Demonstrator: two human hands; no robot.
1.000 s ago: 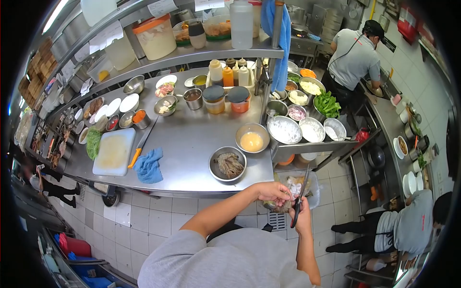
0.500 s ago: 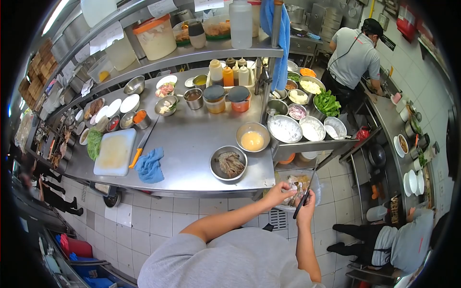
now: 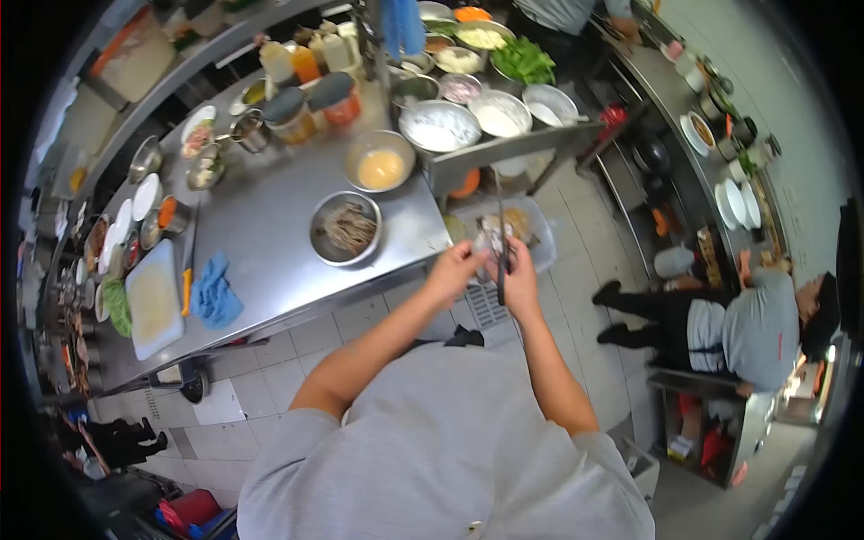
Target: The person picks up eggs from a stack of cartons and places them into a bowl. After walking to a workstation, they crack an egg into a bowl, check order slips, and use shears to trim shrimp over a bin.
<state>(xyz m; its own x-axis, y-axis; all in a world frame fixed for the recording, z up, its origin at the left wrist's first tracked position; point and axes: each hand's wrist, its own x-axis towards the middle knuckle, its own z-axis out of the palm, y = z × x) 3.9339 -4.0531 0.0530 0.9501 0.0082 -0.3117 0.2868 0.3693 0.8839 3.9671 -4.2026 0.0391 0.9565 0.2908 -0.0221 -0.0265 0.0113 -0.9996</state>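
Observation:
My right hand (image 3: 519,283) is closed around the black handle of a knife (image 3: 500,286), its narrow blade pointing away from me. Close beside it, my left hand (image 3: 456,273) has its fingertips pinched together by the blade; what they hold is too small and blurred to make out. Beneath both hands, past the counter's corner, is a clear plastic tub (image 3: 543,236) with pale and orange-brown food pieces. On the counter to the left, a steel bowl (image 3: 317,236) holds what look like raw grey prawns (image 3: 351,227). Behind it stands another steel bowl (image 3: 407,155) of yellow liquid (image 3: 380,169).
A cutting board (image 3: 155,297), an orange-handled knife (image 3: 186,290) and a blue cloth (image 3: 216,292) lie on the counter's left. Bowls of white powder (image 3: 439,124) line the raised shelf. One co-worker (image 3: 751,315) is at the right; another (image 3: 558,13) is at the back.
The view has swung right and tilted down, so the counter appears further left. Both hands stay together over the tub, the knife still in my right hand.

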